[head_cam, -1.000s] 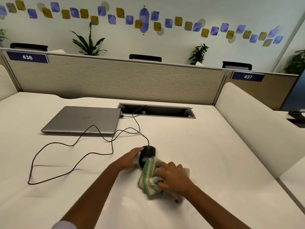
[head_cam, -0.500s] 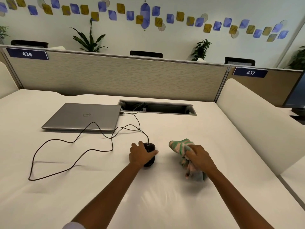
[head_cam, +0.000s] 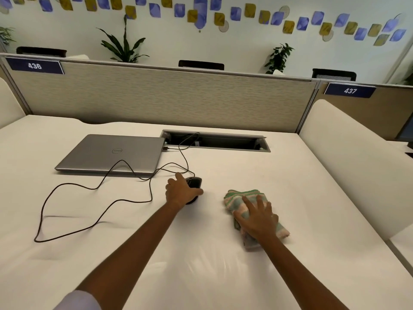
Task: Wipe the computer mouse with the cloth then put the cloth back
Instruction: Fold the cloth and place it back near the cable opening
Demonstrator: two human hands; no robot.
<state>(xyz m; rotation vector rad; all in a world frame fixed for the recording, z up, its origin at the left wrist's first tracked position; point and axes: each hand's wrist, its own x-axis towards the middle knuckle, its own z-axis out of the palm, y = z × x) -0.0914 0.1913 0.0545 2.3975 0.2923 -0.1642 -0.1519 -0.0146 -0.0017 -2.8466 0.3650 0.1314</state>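
Cloth (head_cam: 245, 199) is now lying flat, clear of the mouse (head_cam: 194, 182); right hand (head_cam: 257, 217) is spreading open on it; left hand (head_cam: 181, 191) is cupping the mouse; wiping looks finished

1. Under your right hand (head_cam: 257, 220), the cloth (head_cam: 242, 198) shows bands of green and pale pink.
2. Your left hand (head_cam: 181, 191) covers a black computer mouse (head_cam: 194, 182), its thin cable (head_cam: 93, 189) also black.
3. You see a silver-grey laptop (head_cam: 107, 154) on a plain white desk (head_cam: 223, 276).
4. Behind them, a beige woven-textured partition (head_cam: 167, 97) carries navy labels (head_cam: 34, 66) with white numerals.
5. Blue and mustard-yellow shapes (head_cam: 245, 13) run along the white wall.
6. A pale lilac sleeve (head_cam: 78, 302) edges your view.
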